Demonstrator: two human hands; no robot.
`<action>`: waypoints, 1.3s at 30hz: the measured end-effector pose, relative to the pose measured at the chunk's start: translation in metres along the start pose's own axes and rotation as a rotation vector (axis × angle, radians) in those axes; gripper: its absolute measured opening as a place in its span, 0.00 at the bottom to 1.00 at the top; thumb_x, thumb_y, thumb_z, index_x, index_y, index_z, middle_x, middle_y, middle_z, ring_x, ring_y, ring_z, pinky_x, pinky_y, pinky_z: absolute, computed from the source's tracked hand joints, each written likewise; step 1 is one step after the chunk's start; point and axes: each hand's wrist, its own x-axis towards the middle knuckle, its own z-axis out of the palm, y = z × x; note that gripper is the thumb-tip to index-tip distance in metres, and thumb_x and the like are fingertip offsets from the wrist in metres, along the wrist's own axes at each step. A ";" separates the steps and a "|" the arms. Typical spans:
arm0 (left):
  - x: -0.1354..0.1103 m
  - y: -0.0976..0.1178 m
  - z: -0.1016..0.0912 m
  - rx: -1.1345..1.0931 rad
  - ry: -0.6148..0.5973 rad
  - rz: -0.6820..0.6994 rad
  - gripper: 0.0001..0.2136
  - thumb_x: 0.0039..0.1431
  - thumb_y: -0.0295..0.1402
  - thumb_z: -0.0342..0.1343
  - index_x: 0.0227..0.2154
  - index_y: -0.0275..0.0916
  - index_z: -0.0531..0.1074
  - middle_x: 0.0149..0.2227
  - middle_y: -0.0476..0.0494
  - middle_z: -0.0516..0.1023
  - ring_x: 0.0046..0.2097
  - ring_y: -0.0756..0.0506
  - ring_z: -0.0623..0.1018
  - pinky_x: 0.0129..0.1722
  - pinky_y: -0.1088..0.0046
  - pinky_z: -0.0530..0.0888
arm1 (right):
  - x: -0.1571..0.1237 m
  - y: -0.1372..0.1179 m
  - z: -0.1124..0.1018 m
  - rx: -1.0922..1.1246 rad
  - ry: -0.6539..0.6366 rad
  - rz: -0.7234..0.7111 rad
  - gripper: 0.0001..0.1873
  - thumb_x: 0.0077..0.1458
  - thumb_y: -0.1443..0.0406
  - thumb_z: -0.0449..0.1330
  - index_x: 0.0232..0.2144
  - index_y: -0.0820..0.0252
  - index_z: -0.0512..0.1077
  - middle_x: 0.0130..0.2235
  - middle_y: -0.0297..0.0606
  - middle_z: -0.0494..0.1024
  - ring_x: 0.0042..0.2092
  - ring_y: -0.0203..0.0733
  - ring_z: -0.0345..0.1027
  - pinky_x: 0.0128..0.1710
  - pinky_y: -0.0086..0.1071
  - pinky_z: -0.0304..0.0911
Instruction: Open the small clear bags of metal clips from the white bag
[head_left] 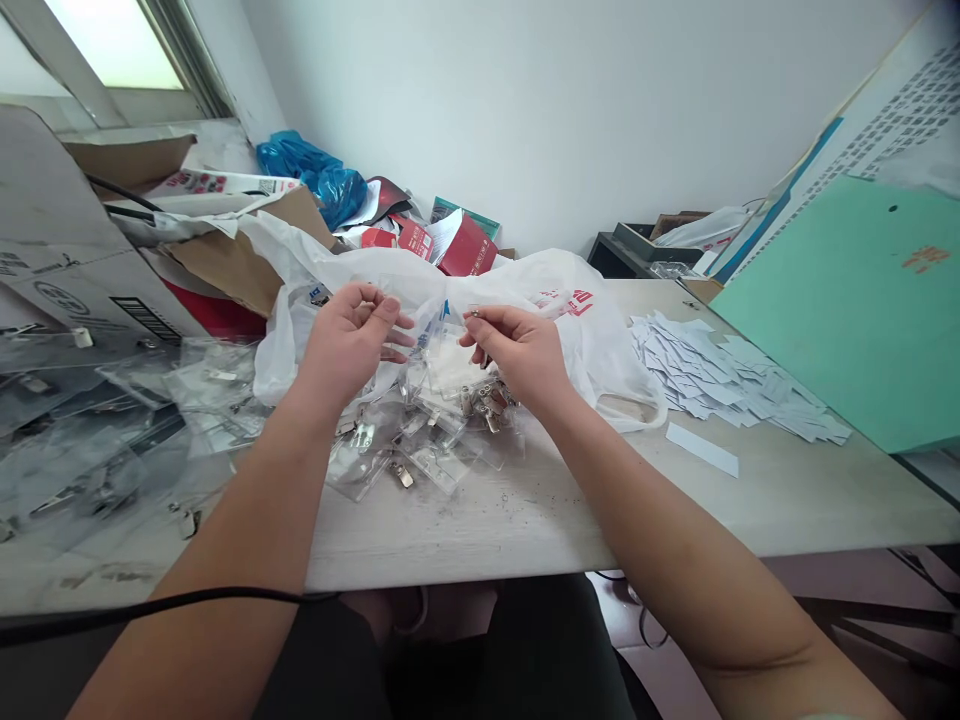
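Observation:
My left hand (352, 335) is raised over the table, thumb and index finger pressed together and the other fingers loosely bent. Whatever it pinches, perhaps clear film, cannot be made out. Across a small gap, my right hand (521, 350) pinches a small metal clip (472, 313) between thumb and index finger. Below both hands lies a pile of clear plastic badge holders (442, 455) with metal clips. Directly behind them spreads a white plastic bag (559, 285) with red print, its near side partly hidden by the hands.
More clear badge holders (82, 460) cover the table's left side. White paper slips (697, 370) are heaped at the right, beside a leaning green board (862, 310). A cardboard box (75, 260), a blue bag (315, 175) and red boxes (469, 245) stand behind. A black cable (225, 593) crosses the front edge.

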 end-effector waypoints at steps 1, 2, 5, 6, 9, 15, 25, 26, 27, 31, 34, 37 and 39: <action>-0.002 0.000 0.004 -0.031 0.009 0.020 0.19 0.66 0.51 0.69 0.43 0.44 0.70 0.41 0.41 0.87 0.38 0.40 0.87 0.32 0.65 0.84 | -0.001 -0.002 0.001 0.010 -0.038 0.010 0.14 0.60 0.54 0.72 0.40 0.57 0.85 0.32 0.36 0.86 0.28 0.35 0.72 0.32 0.34 0.74; -0.005 0.001 0.008 -0.050 0.012 0.037 0.19 0.66 0.52 0.69 0.44 0.44 0.70 0.42 0.41 0.87 0.39 0.40 0.88 0.32 0.65 0.85 | -0.002 -0.003 0.003 0.012 -0.073 0.015 0.14 0.61 0.54 0.72 0.40 0.57 0.86 0.31 0.35 0.85 0.27 0.34 0.71 0.31 0.33 0.73; -0.013 0.003 0.018 -0.121 -0.064 0.052 0.21 0.66 0.53 0.70 0.46 0.43 0.74 0.44 0.39 0.88 0.44 0.38 0.89 0.36 0.63 0.87 | -0.008 -0.006 0.008 -0.026 -0.112 0.018 0.14 0.62 0.53 0.71 0.40 0.56 0.86 0.27 0.32 0.81 0.25 0.33 0.66 0.28 0.32 0.67; -0.016 0.004 0.021 -0.142 -0.103 0.056 0.21 0.65 0.52 0.70 0.47 0.42 0.76 0.45 0.38 0.88 0.44 0.38 0.89 0.38 0.62 0.88 | -0.010 -0.007 0.009 -0.044 -0.101 0.022 0.14 0.62 0.53 0.71 0.39 0.56 0.86 0.26 0.31 0.80 0.25 0.33 0.65 0.27 0.32 0.65; -0.021 0.005 0.026 -0.167 -0.194 0.068 0.19 0.62 0.44 0.73 0.49 0.39 0.81 0.47 0.37 0.89 0.48 0.37 0.89 0.44 0.59 0.89 | -0.012 -0.008 0.009 -0.093 -0.050 0.046 0.13 0.62 0.53 0.70 0.38 0.57 0.86 0.24 0.30 0.77 0.24 0.34 0.66 0.26 0.32 0.63; -0.025 -0.003 0.030 0.047 -0.157 0.157 0.16 0.67 0.39 0.67 0.55 0.42 0.85 0.53 0.39 0.90 0.55 0.36 0.88 0.57 0.56 0.86 | -0.011 -0.013 0.004 -0.216 -0.071 0.107 0.10 0.61 0.58 0.68 0.34 0.57 0.85 0.22 0.29 0.75 0.24 0.34 0.65 0.25 0.31 0.60; -0.028 -0.005 0.031 0.559 -0.104 0.404 0.19 0.75 0.39 0.53 0.59 0.43 0.84 0.55 0.43 0.90 0.54 0.37 0.88 0.57 0.59 0.81 | -0.016 -0.023 0.005 -0.158 -0.110 0.193 0.14 0.59 0.55 0.69 0.27 0.58 0.81 0.22 0.29 0.74 0.24 0.33 0.62 0.26 0.30 0.61; -0.028 -0.006 0.031 0.563 -0.100 0.407 0.19 0.75 0.39 0.53 0.60 0.43 0.84 0.55 0.42 0.90 0.53 0.37 0.88 0.56 0.59 0.82 | -0.016 -0.024 0.005 -0.157 -0.112 0.188 0.14 0.59 0.55 0.69 0.28 0.58 0.81 0.22 0.29 0.74 0.24 0.32 0.62 0.26 0.30 0.61; -0.029 -0.007 0.032 0.560 -0.099 0.406 0.20 0.75 0.39 0.53 0.60 0.43 0.84 0.54 0.42 0.90 0.52 0.38 0.88 0.55 0.60 0.82 | -0.017 -0.024 0.005 -0.156 -0.113 0.182 0.13 0.59 0.56 0.68 0.28 0.58 0.82 0.22 0.29 0.74 0.24 0.32 0.61 0.26 0.29 0.60; -0.029 -0.010 0.034 0.541 -0.104 0.401 0.21 0.74 0.37 0.53 0.64 0.42 0.81 0.52 0.40 0.91 0.48 0.39 0.89 0.51 0.60 0.83 | -0.018 -0.024 0.005 -0.152 -0.110 0.180 0.11 0.58 0.58 0.68 0.30 0.58 0.83 0.22 0.28 0.74 0.24 0.32 0.60 0.25 0.29 0.59; -0.030 -0.011 0.035 0.550 -0.111 0.428 0.23 0.74 0.36 0.53 0.67 0.41 0.78 0.53 0.39 0.90 0.49 0.39 0.89 0.51 0.62 0.83 | -0.017 -0.022 0.004 -0.149 -0.102 0.183 0.11 0.58 0.58 0.68 0.29 0.58 0.82 0.22 0.29 0.74 0.24 0.32 0.60 0.25 0.30 0.58; -0.029 -0.012 0.035 0.607 -0.119 0.480 0.23 0.75 0.34 0.51 0.67 0.41 0.77 0.53 0.40 0.90 0.49 0.40 0.88 0.50 0.63 0.82 | -0.015 -0.020 0.004 -0.118 -0.098 0.178 0.14 0.59 0.57 0.69 0.25 0.58 0.80 0.22 0.30 0.74 0.24 0.32 0.60 0.24 0.30 0.56; -0.028 -0.013 0.036 0.655 -0.117 0.526 0.23 0.75 0.33 0.50 0.68 0.40 0.76 0.53 0.39 0.90 0.50 0.39 0.88 0.49 0.64 0.82 | -0.014 -0.019 0.004 -0.077 -0.092 0.186 0.15 0.60 0.56 0.71 0.26 0.57 0.80 0.22 0.30 0.74 0.24 0.32 0.60 0.23 0.30 0.54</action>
